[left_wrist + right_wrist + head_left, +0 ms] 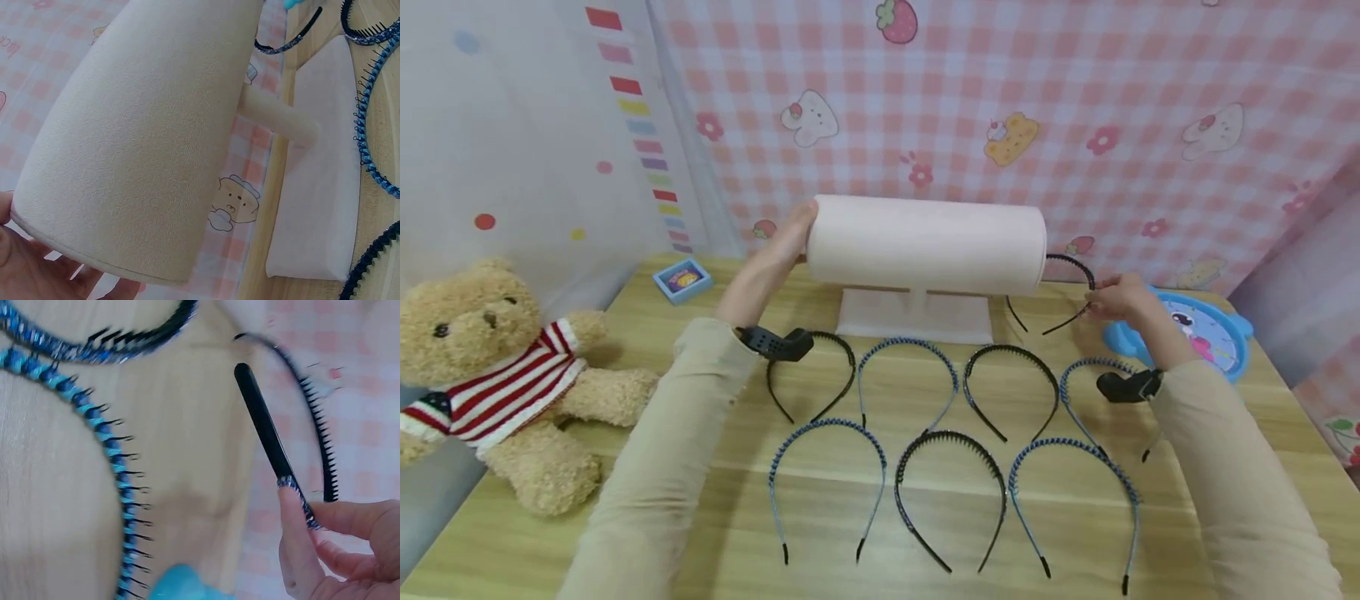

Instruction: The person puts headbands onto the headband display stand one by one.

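A white cylindrical headband stand [925,242] stands at the back of the table on a post and flat base [913,321]. My left hand [790,235] grips its left end; in the left wrist view the fingers [56,265] lie at the end rim, partly hidden behind it. At the stand's right end, my right hand [1120,298] pinches a black toothed headband [262,419] by one glittery leg, between thumb and fingers. That headband's arch is upward, close beside the cylinder's right end, which hides part of it.
Several blue and black headbands lie in two rows before the stand, among them a blue one [827,422] and a black one [951,435]. A teddy bear [512,375] sits left, near a small blue box [682,280]. A blue clock [1213,333] lies beside my right forearm.
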Demonstrator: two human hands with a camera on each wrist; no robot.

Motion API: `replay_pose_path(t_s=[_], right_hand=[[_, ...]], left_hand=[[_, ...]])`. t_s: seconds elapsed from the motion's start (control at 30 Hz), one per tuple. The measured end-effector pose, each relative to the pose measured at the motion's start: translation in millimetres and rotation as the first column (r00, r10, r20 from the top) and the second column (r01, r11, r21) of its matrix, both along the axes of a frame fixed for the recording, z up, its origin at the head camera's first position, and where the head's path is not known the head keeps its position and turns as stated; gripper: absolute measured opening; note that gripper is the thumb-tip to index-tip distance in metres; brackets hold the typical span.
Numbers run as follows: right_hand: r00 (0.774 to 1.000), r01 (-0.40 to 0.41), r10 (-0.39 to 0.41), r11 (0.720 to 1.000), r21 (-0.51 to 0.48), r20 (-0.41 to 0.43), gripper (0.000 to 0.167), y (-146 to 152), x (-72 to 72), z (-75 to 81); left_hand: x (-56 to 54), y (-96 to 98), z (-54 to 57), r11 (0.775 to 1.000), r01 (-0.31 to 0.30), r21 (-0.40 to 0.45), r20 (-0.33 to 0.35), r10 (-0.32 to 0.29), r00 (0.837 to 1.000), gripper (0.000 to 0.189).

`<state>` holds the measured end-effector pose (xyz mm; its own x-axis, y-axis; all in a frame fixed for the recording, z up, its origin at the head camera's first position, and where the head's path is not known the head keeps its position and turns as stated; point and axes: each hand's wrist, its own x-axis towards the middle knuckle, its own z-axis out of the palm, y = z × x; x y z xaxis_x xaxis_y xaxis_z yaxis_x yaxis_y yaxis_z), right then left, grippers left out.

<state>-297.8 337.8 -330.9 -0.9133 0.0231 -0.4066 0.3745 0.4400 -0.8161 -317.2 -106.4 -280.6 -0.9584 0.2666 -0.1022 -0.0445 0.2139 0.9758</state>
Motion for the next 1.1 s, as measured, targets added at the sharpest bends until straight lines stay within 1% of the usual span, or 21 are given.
replay_pose_path(t_s=[0.03,0.1,0.13,0.2,0.27,0.4,0.53,0.67,0.73,0.77,0.83,0.93,1.1], right_hand=[[1.0,0.0,0.0,1.0,-0.011,-0.006,0.046,-1,1.2,4.0],[1.0,-0.012,0.012,1.0,0.002,-0.013,0.049,-5,3.4,12.5],[0.999,-0.024,0.025,0.999,0.024,-0.021,0.051,-7,4.3,16.3],[0.998,-0.048,0.051,0.996,0.075,-0.041,0.061,-11,6.3,23.2],[0.996,-0.054,0.062,0.993,0.106,-0.068,0.062,-15,8.3,28.7],[0.991,-0.045,0.06,0.992,0.117,-0.122,0.056,-24,14.5,36.5],[0.983,-0.049,0.07,0.99,0.129,-0.169,0.048,-35,24.5,44.2],[0.965,-0.067,0.108,0.983,0.171,-0.238,0.039,-47,36.8,54.6],[0.951,-0.077,0.134,0.975,0.209,-0.278,0.037,-53,41.3,60.0],[0.946,-0.079,0.145,0.971,0.227,-0.292,0.039,-56,42.8,62.4],[0.934,-0.076,0.161,0.962,0.264,-0.318,0.041,-62,44.9,66.1],[0.925,-0.071,0.179,0.948,0.311,-0.335,0.043,-69,47.1,69.6],[0.909,-0.083,0.222,0.926,0.368,-0.353,0.035,-78,47.3,74.6]], left_hand=[[0.2,-0.6,-0.4,1.0,0.0,-0.006,0.0,0.0,1.0,0.053],[-0.5,-1.3,-1.0,1.0,-0.009,-0.013,0.002,0.009,1.0,0.054],[-0.9,-1.8,-0.9,1.0,-0.019,-0.012,0.007,0.019,1.0,0.054],[-2.1,-2.4,-0.4,0.999,-0.028,-0.014,0.009,0.029,1.0,0.055],[-3.1,-2.3,0.6,0.999,-0.043,-0.017,0.019,0.044,0.999,0.055],[-3.0,-1.3,1.7,0.999,-0.049,-0.021,0.024,0.05,0.998,0.056],[-0.8,-0.5,0.8,0.999,-0.034,-0.021,0.021,0.035,0.999,0.054],[0.6,0.3,-0.3,0.999,-0.016,-0.029,0.013,0.016,1.0,0.054],[1.0,0.4,-0.3,0.999,-0.007,-0.032,0.003,0.007,1.0,0.054],[0.9,0.3,-0.2,1.0,-0.003,-0.03,-0.001,0.003,1.0,0.054],[0.7,-0.1,-0.3,0.999,0.003,-0.032,-0.006,-0.003,1.0,0.054],[0.4,-0.5,-1.0,1.0,0.001,-0.029,-0.004,-0.001,1.0,0.053],[1.3,-1.2,-0.6,0.999,-0.001,-0.033,0.001,0.001,1.0,0.055]])
